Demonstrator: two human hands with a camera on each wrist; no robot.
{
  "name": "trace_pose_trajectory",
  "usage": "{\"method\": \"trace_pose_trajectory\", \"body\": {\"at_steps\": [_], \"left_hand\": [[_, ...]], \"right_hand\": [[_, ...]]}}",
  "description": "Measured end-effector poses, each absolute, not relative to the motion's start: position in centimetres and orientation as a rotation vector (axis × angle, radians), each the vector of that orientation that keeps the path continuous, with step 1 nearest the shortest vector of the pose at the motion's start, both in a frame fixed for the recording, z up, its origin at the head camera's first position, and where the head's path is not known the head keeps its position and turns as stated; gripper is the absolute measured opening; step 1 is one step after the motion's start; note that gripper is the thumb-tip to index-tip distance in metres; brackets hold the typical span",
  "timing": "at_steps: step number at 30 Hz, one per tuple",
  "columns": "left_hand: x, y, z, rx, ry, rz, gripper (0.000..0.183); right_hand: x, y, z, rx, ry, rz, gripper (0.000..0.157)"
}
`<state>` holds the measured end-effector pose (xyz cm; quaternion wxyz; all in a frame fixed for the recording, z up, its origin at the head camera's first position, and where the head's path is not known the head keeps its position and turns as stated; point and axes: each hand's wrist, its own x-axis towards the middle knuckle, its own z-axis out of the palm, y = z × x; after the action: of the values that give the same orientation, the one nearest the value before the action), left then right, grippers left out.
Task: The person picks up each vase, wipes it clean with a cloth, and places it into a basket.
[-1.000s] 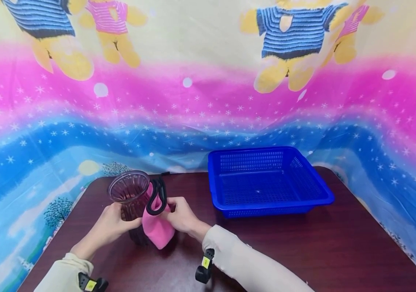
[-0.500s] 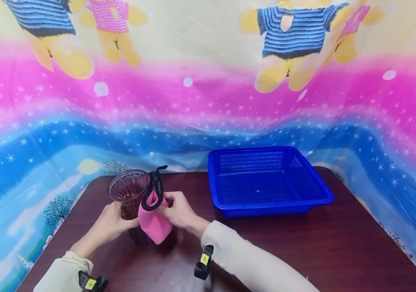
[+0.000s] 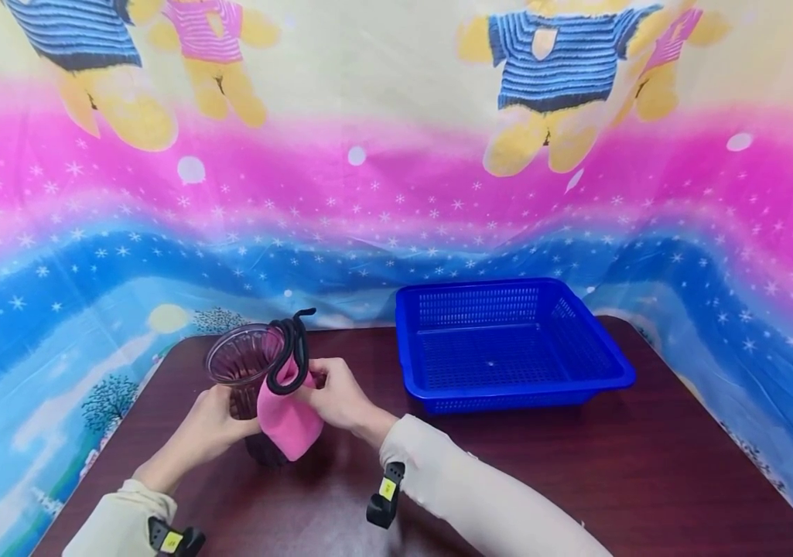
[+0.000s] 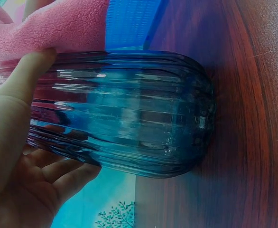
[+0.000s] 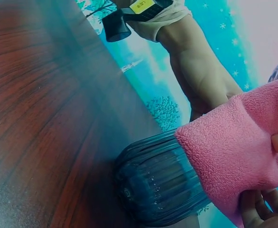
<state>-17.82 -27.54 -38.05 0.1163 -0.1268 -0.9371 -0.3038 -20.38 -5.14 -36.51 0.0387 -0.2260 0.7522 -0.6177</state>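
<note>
A clear ribbed glass vase [image 3: 245, 400] with a purple tint stands upright on the left part of the table. My left hand [image 3: 204, 427] grips it from the left, thumb on the near side and fingers round the back, as the left wrist view shows the vase [image 4: 129, 111] close up. A pink fleecy cloth [image 3: 289, 427] with a black cord-like edging hangs in folds at the vase's right side. My right hand [image 3: 340, 396] pinches this cloth near its top. In the right wrist view the cloth [image 5: 238, 147] covers part of the vase's side.
A blue plastic basket [image 3: 507, 394] with perforated walls stands on the right of the dark red wooden table [image 3: 507, 480]. Behind the table hangs a printed backdrop curtain [image 3: 368, 193] with bears and snowflakes.
My right hand has moved up and to the left with the cloth, closer to the vase's rim. One end of the black edging now sticks up higher. The left hand has stayed in place.
</note>
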Motion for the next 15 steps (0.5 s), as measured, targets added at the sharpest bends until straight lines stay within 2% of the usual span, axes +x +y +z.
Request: {"method": "trace_pose_trajectory", "body": {"at_steps": [15], "left_hand": [[-17.8, -27.57, -38.09, -0.371, -2.734, -0.844, 0.062]], "right_hand": [[-20.72, -5.19, -37.01, -0.692, 2.325, -1.845, 0.011]]}}
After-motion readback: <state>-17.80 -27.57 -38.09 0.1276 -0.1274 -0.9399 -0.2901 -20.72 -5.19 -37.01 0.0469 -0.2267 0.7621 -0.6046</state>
